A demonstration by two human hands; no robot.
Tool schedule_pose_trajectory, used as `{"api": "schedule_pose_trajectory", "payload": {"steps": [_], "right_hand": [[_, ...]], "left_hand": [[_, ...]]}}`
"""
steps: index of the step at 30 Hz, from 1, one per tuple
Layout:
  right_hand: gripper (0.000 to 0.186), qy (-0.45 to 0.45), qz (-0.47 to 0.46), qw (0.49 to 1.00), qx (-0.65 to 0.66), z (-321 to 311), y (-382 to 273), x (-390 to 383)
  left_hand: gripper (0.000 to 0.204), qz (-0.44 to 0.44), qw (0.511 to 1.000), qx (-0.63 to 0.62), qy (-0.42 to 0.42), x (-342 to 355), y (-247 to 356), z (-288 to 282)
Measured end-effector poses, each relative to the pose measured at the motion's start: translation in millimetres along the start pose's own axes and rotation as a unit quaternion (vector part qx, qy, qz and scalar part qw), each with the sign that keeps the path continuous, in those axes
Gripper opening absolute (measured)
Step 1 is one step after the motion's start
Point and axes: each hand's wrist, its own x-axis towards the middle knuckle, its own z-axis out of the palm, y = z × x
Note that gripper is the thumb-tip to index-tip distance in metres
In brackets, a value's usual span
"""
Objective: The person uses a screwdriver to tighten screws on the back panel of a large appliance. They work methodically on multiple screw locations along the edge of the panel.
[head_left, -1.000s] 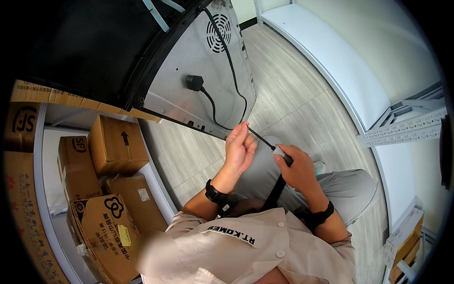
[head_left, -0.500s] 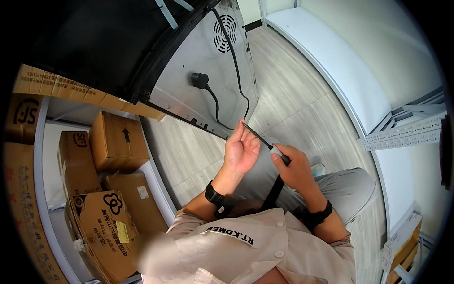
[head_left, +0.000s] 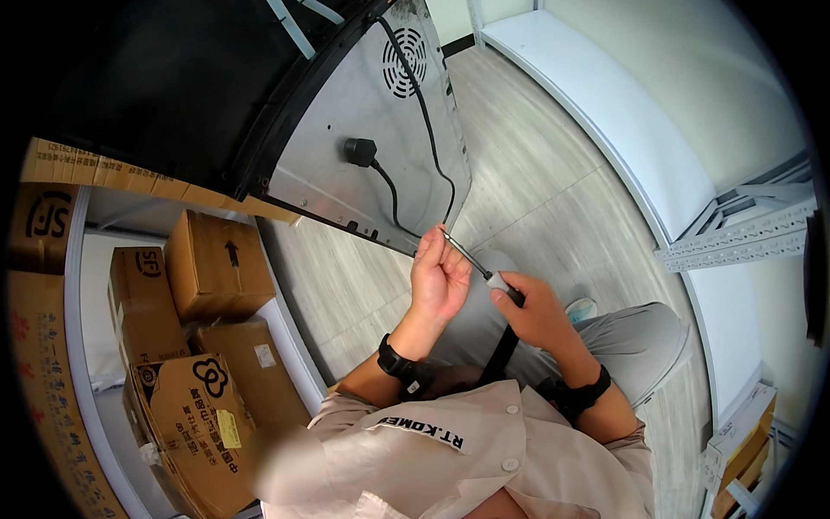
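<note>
My right hand (head_left: 534, 313) grips the handle of a screwdriver (head_left: 484, 270) whose thin metal shaft points up and left. My left hand (head_left: 437, 277) pinches the tip of that shaft between its fingers. The tip sits just below the lower edge of a grey metal back panel (head_left: 346, 173) of a large black appliance. A black power cable (head_left: 406, 121) with a plug runs over that panel, below a round vent grille (head_left: 405, 62). Both wrists wear black bands.
Brown cardboard boxes (head_left: 207, 268) are stacked on white shelving at the left. A white counter (head_left: 622, 112) curves along the right, with a slotted metal rack (head_left: 743, 233) below it. The floor (head_left: 536, 199) is pale wood-look planks. More boxes (head_left: 735, 441) sit at the lower right.
The view has shifted slightly, so the appliance panel appears higher and larger. Both hands stay on the screwdriver in nearly the same pose near the panel's lower edge.
</note>
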Motion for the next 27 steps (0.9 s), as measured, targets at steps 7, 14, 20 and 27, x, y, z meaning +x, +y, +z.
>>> {"api": "schedule_pose_trajectory", "payload": {"steps": [7, 14, 20, 27], "right_hand": [[0.049, 0.042, -0.125, 0.99, 0.049, 0, -24, 2], [0.04, 0.087, -0.315, 0.945, -0.024, 1, -39, 12], [0.032, 0.093, -0.326, 0.939, -0.053, 19, -34, 13], [0.031, 0.107, -0.328, 0.938, -0.037, 22, -34, 17]], "left_hand": [[0.013, 0.104, 0.994, 0.029, 0.011, -9, 31, 1], [0.013, 0.135, 0.991, 0.002, 0.006, -26, 65, 15], [0.015, 0.121, 0.992, -0.026, 0.017, -21, 76, 12], [0.016, 0.121, 0.992, -0.029, 0.033, -21, 78, 13]]}}
